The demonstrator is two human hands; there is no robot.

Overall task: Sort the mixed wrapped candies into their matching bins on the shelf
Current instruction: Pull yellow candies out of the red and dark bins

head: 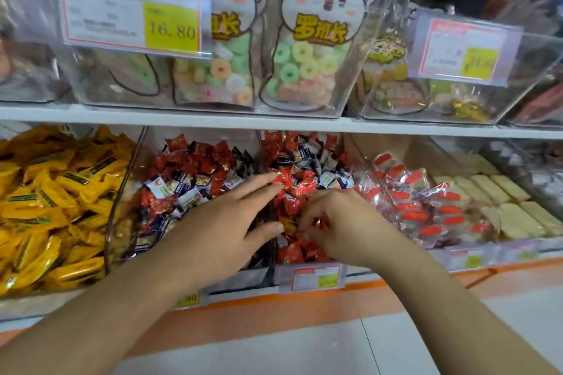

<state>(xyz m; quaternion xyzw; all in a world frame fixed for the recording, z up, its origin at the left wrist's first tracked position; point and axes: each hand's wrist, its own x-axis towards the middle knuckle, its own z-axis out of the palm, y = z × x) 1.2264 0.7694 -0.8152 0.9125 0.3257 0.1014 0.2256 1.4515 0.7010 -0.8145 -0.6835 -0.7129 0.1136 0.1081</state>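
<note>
Shop shelving carried clear bins, and sorting looked barely begun: red and navy wrapped candies lay mixed in both middle bins, where the left hand reached flat-fingered and the right hand pinched a red candy.

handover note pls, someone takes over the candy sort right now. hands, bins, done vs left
Left hand: open, fingers straight, reaching over the divider between the two middle bins, fingertips on a red candy.
Right hand: fingers curled, pinching red wrapped candies in the right middle bin.
Bins: both the left middle bin and the right middle bin hold red mixed with blue-and-white candies. Yellow candy bin on the far left looks unmixed.
Done: cannot tell; neither middle bin is sorted.
Left: separate red from blue-and-white across both middle bins.
</note>
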